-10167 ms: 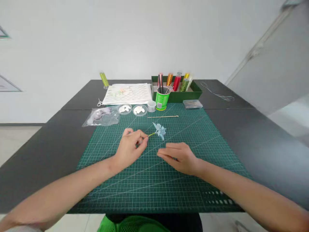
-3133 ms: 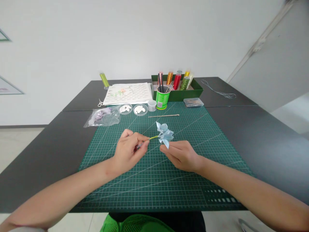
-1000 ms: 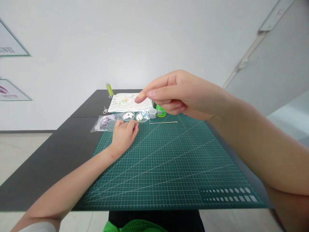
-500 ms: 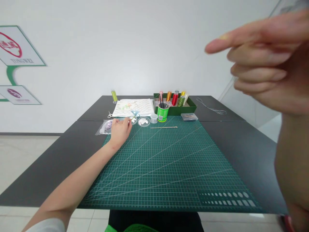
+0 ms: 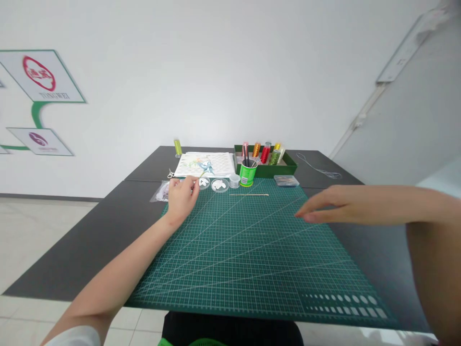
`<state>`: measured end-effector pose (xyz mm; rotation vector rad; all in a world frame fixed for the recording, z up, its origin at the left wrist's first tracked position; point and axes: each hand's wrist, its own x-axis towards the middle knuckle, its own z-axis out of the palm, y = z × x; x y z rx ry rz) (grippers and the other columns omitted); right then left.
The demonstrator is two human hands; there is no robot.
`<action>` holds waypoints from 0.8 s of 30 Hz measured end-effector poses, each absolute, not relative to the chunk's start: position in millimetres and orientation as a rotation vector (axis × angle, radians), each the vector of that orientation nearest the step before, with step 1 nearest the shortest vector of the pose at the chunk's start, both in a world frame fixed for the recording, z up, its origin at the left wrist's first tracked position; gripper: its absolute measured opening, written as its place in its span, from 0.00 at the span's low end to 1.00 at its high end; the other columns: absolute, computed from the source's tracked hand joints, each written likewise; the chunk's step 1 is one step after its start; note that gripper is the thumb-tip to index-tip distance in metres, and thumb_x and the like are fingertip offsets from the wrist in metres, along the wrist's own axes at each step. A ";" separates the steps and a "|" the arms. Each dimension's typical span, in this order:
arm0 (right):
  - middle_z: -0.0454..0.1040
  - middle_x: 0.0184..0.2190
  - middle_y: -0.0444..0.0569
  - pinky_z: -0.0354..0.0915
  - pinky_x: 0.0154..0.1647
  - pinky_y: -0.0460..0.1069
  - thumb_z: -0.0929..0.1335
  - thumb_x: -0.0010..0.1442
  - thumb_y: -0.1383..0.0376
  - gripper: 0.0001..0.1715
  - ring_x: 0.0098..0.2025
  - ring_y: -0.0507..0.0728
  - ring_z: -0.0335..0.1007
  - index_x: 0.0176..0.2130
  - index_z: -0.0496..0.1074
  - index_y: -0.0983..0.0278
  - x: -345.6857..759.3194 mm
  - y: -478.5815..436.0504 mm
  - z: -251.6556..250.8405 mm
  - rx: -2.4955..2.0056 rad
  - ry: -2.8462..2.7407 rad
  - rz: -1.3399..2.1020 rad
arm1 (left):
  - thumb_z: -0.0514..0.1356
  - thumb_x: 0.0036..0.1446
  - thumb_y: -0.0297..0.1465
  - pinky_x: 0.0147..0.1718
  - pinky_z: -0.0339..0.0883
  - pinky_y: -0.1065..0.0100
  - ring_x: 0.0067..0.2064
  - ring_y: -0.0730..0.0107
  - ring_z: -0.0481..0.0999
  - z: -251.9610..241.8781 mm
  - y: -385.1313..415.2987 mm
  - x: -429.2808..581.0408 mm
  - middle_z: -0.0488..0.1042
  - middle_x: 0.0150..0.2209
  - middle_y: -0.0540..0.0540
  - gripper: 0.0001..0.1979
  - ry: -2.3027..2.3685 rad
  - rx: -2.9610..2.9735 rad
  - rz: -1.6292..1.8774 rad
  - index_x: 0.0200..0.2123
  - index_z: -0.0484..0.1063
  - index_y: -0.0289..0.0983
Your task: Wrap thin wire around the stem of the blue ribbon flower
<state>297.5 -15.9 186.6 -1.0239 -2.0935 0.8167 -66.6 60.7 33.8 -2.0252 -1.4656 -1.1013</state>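
My left hand [image 5: 182,197] rests at the far left corner of the green cutting mat [image 5: 252,254], fingers pinched on the thin stem of a small pale blue paper flower [image 5: 206,167]. The flower sticks out past the fingers, in front of the white printed sheet [image 5: 216,163]. My right hand [image 5: 333,207] hovers low over the mat's right side, fingers stretched out flat and pointing left, holding nothing. It is well apart from the flower.
Beside the left hand lie a plastic bag [image 5: 161,191], two small dishes of white pieces [image 5: 219,185] and a little cup [image 5: 234,180]. Further back are a green pen cup [image 5: 247,174], a green box of glitter tubes [image 5: 268,163], a wooden stick [image 5: 249,194], a clear case [image 5: 285,180] and scissors [image 5: 170,174].
My left hand carried the flower from mid-mat to the far left by the dishes. My right hand left the flower, rose close to the camera, then came down flat over the mat's right side.
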 end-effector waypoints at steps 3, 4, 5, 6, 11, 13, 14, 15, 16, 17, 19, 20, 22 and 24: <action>0.77 0.55 0.55 0.72 0.56 0.60 0.68 0.66 0.47 0.29 0.59 0.64 0.72 0.60 0.74 0.57 260.4 -11.3 148.1 -1.026 -2.148 0.814 | 0.53 0.69 0.32 0.40 0.57 0.60 0.23 0.67 0.65 40.0 44.3 -52.5 0.71 0.20 0.54 0.11 -1.433 -2.081 -1.134 0.39 0.75 0.38; 0.75 0.58 0.55 0.70 0.60 0.61 0.68 0.66 0.47 0.31 0.62 0.64 0.69 0.62 0.72 0.57 252.7 -8.8 136.2 -1.027 -2.160 0.828 | 0.52 0.69 0.32 0.39 0.57 0.61 0.22 0.67 0.64 43.2 38.0 -46.5 0.70 0.19 0.54 0.11 -1.423 -2.105 -1.154 0.39 0.75 0.39; 0.73 0.61 0.55 0.68 0.62 0.62 0.68 0.66 0.46 0.32 0.65 0.65 0.67 0.63 0.70 0.56 246.6 -6.3 125.1 -1.027 -2.166 0.858 | 0.53 0.69 0.32 0.39 0.57 0.61 0.22 0.68 0.64 46.9 31.4 -40.0 0.70 0.19 0.55 0.11 -1.405 -2.159 -1.211 0.38 0.75 0.39; 0.71 0.63 0.55 0.66 0.64 0.63 0.68 0.65 0.46 0.34 0.67 0.65 0.64 0.64 0.69 0.56 241.2 -4.1 115.0 -1.028 -2.163 0.903 | 0.53 0.69 0.32 0.38 0.58 0.62 0.23 0.68 0.64 51.2 24.7 -33.3 0.69 0.19 0.55 0.10 -1.391 -2.208 -1.262 0.38 0.75 0.39; 0.63 0.68 0.55 0.59 0.69 0.63 0.69 0.64 0.47 0.38 0.69 0.63 0.60 0.67 0.63 0.56 204.5 -2.7 84.4 -0.887 -1.947 1.304 | 0.54 0.70 0.33 0.35 0.60 0.63 0.25 0.67 0.66 72.3 -2.5 -3.0 0.69 0.19 0.55 0.10 -1.360 -2.377 -1.384 0.39 0.75 0.41; 0.71 0.62 0.53 0.64 0.66 0.59 0.68 0.65 0.48 0.31 0.63 0.59 0.68 0.62 0.68 0.56 186.0 -5.4 80.8 -0.739 -1.705 1.374 | 0.54 0.70 0.33 0.34 0.60 0.63 0.25 0.67 0.66 77.7 -7.5 4.6 0.68 0.18 0.55 0.10 -1.356 -2.398 -1.396 0.38 0.75 0.42; 0.74 0.57 0.53 0.68 0.62 0.57 0.67 0.65 0.49 0.28 0.57 0.58 0.73 0.60 0.69 0.56 178.1 -6.6 79.8 -0.693 -1.591 1.381 | 0.54 0.70 0.33 0.34 0.60 0.63 0.25 0.67 0.66 79.6 -8.6 7.2 0.69 0.19 0.55 0.10 -1.351 -2.389 -1.410 0.38 0.75 0.41; 0.77 0.50 0.51 0.72 0.54 0.54 0.67 0.65 0.50 0.26 0.48 0.56 0.76 0.58 0.70 0.57 171.7 -7.6 78.7 -0.676 -1.508 1.390 | 0.54 0.70 0.33 0.34 0.60 0.63 0.25 0.68 0.66 81.0 -9.1 9.0 0.69 0.19 0.55 0.10 -1.342 -2.376 -1.424 0.38 0.75 0.41; 0.77 0.43 0.49 0.74 0.43 0.51 0.67 0.65 0.50 0.25 0.38 0.53 0.76 0.57 0.70 0.58 167.0 -8.5 77.4 -0.685 -1.459 1.388 | 0.54 0.70 0.33 0.34 0.60 0.63 0.25 0.68 0.66 81.8 -9.0 10.1 0.69 0.19 0.55 0.10 -1.332 -2.356 -1.440 0.39 0.75 0.41; 0.76 0.36 0.45 0.71 0.32 0.48 0.68 0.65 0.51 0.24 0.29 0.51 0.71 0.55 0.70 0.59 164.1 -9.3 75.7 -0.713 -1.444 1.362 | 0.54 0.71 0.33 0.34 0.60 0.62 0.24 0.68 0.66 82.2 -8.7 10.7 0.69 0.19 0.56 0.10 -1.319 -2.336 -1.451 0.39 0.75 0.41; 0.67 0.25 0.39 0.59 0.22 0.45 0.67 0.65 0.52 0.20 0.21 0.49 0.59 0.52 0.72 0.61 162.4 -11.2 71.8 -0.810 -1.495 1.190 | 0.54 0.71 0.33 0.34 0.59 0.62 0.24 0.68 0.65 82.0 -7.6 10.7 0.68 0.18 0.56 0.10 -1.293 -2.305 -1.456 0.39 0.75 0.41; 0.64 0.22 0.38 0.55 0.21 0.44 0.67 0.67 0.54 0.18 0.20 0.49 0.56 0.50 0.73 0.61 163.1 -12.7 70.0 -0.866 -1.550 1.049 | 0.54 0.71 0.33 0.34 0.59 0.62 0.24 0.68 0.65 81.5 -7.1 10.4 0.68 0.18 0.56 0.10 -1.283 -2.296 -1.449 0.39 0.75 0.41; 0.65 0.21 0.39 0.55 0.23 0.45 0.64 0.70 0.57 0.15 0.21 0.49 0.58 0.48 0.74 0.62 166.4 -16.4 67.5 -0.967 -1.690 0.726 | 0.54 0.71 0.33 0.34 0.59 0.62 0.24 0.68 0.65 80.3 -6.1 9.5 0.67 0.18 0.56 0.10 -1.279 -2.294 -1.417 0.39 0.74 0.41; 0.75 0.26 0.44 0.59 0.27 0.45 0.61 0.72 0.61 0.15 0.24 0.50 0.67 0.47 0.75 0.63 170.9 -20.7 67.4 -1.034 -1.842 0.422 | 0.54 0.71 0.34 0.34 0.58 0.62 0.24 0.67 0.65 79.0 -4.9 8.5 0.67 0.18 0.56 0.10 -1.285 -2.304 -1.378 0.40 0.74 0.41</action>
